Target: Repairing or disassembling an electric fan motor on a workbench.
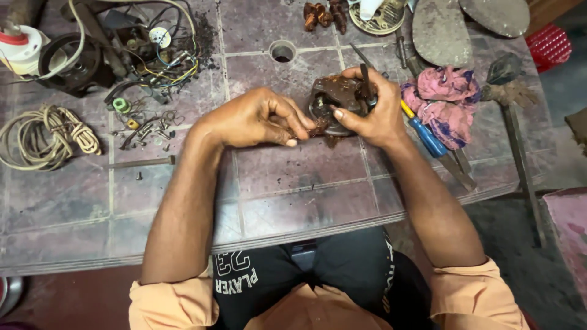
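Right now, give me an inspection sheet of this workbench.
Surface: tiled table, grimy, with a round hole.
Job's things: dark rusty motor part, held just above the table.
Clutter: blue-handled screwdriver, pink rag, loose screws.
Grippers: left hand pinches the part's lower edge; right hand grips it together with a thin tool.
Cables: coiled cord; tangled coloured wires.
Surroundings: red basket, bare floor.

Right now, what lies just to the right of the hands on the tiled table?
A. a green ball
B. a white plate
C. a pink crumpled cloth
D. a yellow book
C: a pink crumpled cloth lies beside the right hand, next to a blue-handled screwdriver, on the tiled table.
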